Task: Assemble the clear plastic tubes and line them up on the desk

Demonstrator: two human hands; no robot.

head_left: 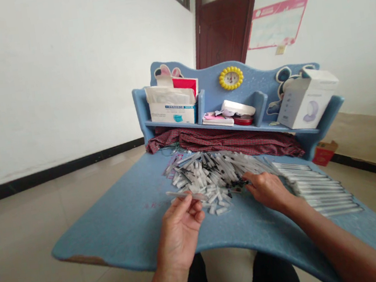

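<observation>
One tube (pixel 176 194) I see pinched in the left hand (pixel 178 229), before the parts heap (pixel 199 172) on the table (pixel 111 216). Right hand (pixel 267 189) at the heap's right edge; grip I can't tell. Farther right, pen row (pixel 326 194).

Blue desk (pixel 108 221) beneath left hand (pixel 179 230) and right hand (pixel 267 190); near edge (pixel 87 260) chipped, left of the left hand (brown material exposed). Farther left: white wall (pixel 61 74), black skirting (pixel 57 172), pale tiled floor (pixel 24 241). Dark red door (pixel 224 25) beyond both hands.
</observation>
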